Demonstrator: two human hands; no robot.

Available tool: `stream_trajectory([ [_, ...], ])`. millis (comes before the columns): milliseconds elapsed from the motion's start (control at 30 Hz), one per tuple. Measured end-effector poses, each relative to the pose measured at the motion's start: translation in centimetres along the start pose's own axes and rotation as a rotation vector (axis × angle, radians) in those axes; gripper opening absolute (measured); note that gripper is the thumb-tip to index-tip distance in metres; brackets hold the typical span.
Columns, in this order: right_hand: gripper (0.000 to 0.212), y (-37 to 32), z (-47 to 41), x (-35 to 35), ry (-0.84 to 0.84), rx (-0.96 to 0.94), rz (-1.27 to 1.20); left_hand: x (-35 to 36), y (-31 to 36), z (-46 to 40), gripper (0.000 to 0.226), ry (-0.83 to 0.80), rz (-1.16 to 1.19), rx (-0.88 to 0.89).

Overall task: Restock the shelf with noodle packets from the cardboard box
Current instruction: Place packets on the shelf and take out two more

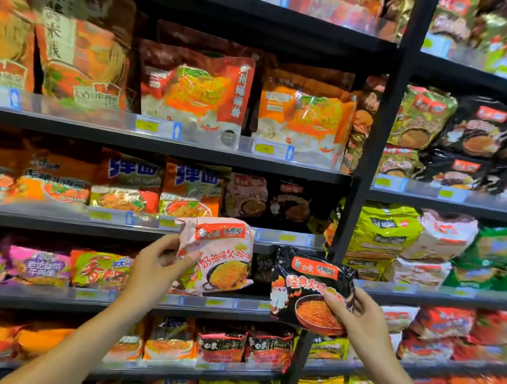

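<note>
The left hand [156, 271] is gripping a pink packet [215, 256]; the right hand [358, 317] is pinching a black packet [306, 292], both raised before the shelf [154, 147].

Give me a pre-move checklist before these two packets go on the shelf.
1. Left hand grip on the pink packet: ok, fingers and thumb pinch its left edge.
2. Right hand grip on the black packet: ok, thumb across its front.
3. Packets apart from each other: ok, a gap shows between them.
4. Matching stock to aim for: ok, similar pink and black packs sit on the shelf row above.
5. Free room in that row: cannot tell, dark and blurred.
6. Cardboard box position: cannot tell, not in view.
</note>
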State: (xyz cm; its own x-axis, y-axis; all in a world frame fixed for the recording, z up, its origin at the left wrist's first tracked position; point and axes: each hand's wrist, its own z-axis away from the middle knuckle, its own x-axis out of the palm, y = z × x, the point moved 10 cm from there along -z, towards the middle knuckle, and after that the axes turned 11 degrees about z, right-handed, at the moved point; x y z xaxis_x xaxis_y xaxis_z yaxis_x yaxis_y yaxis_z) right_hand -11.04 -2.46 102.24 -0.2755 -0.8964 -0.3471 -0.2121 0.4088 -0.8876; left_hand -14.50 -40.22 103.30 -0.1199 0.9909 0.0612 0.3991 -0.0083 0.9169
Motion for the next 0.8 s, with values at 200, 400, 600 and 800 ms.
stream_trajectory([
  [200, 0.02, 0.7, -3.0, 0.2, 0.026, -0.024, -0.016, 2.7, 0.9, -4.6, 0.037, -0.03, -0.001, 0.029],
  [400, 0.024, 1.4, -6.6, -0.8, 0.064, -0.072, 0.0, 6.7, 1.9, -11.6, 0.026, 0.007, -0.095, 0.113],
  [600, 0.021, 1.9, -9.6, -1.3, 0.067, -0.115, -0.057, 10.5, 1.2, -17.6, 0.028, 0.059, -0.146, 0.102],
  [800, 0.018, 2.2, -10.6, -0.8, 0.049, -0.147, -0.039, 12.5, -2.8, -20.4, 0.034, 0.105, -0.239, -0.033],
])
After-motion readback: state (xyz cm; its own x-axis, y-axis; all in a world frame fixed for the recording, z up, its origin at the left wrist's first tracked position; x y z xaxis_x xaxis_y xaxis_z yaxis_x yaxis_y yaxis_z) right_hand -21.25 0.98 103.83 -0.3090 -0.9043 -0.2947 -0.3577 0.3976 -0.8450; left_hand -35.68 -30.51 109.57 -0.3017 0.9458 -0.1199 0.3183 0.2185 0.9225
